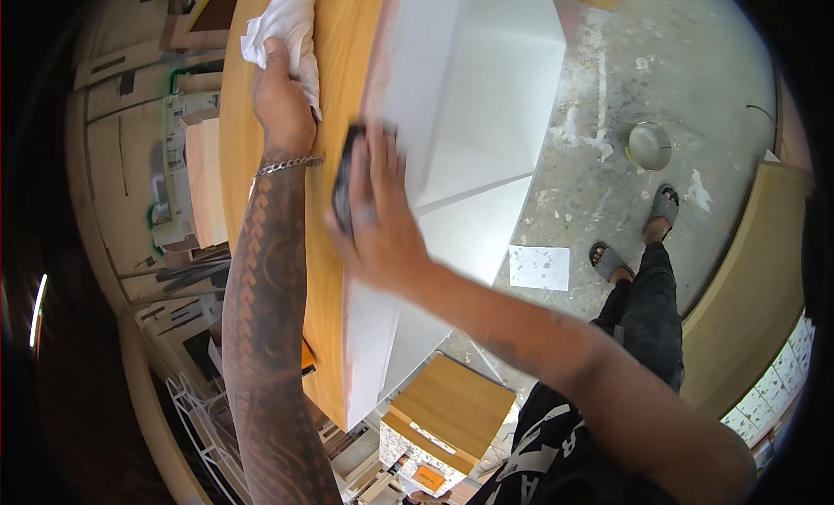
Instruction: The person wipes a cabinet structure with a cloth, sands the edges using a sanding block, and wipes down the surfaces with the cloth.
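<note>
Right hand [375, 218] clamped on a dark sanding block [347, 188], pressed at the edge where the orange-brown wood top meets the white-painted cabinet [473, 97], mid-scene. Left hand [282, 97] closed on a white rag [287, 27] at far left. Looks mid-sanding; next stroke needs even pressure along the edge. Edge shows pinkish, scuffed paint.

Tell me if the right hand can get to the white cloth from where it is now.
Probably yes. The right hand presses a dark block at the wooden panel's edge, and bare panel lies between it and the white cloth. But the left hand already rests on that cloth.
</note>
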`<action>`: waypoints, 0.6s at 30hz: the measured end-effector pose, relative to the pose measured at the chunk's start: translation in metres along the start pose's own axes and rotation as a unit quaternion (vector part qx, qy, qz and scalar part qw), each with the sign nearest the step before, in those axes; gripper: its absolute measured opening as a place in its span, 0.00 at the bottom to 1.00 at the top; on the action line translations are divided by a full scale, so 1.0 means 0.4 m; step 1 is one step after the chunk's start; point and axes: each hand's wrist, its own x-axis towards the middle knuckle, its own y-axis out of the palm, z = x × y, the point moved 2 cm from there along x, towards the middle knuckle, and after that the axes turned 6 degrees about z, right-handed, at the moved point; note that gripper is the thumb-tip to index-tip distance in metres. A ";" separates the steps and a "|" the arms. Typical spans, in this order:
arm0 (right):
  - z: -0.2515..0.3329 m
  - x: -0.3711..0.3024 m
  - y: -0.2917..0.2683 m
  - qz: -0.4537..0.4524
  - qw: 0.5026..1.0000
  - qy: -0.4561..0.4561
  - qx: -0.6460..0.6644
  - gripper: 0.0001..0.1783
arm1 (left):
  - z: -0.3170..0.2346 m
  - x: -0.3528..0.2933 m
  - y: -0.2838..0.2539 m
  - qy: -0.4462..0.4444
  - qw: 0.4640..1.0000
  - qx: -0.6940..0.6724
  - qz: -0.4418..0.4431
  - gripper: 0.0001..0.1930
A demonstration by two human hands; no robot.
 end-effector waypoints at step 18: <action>-0.079 0.302 -0.115 -0.098 0.994 0.021 -0.045 0.44 | -0.016 0.001 0.042 -0.031 0.997 0.063 0.027 0.29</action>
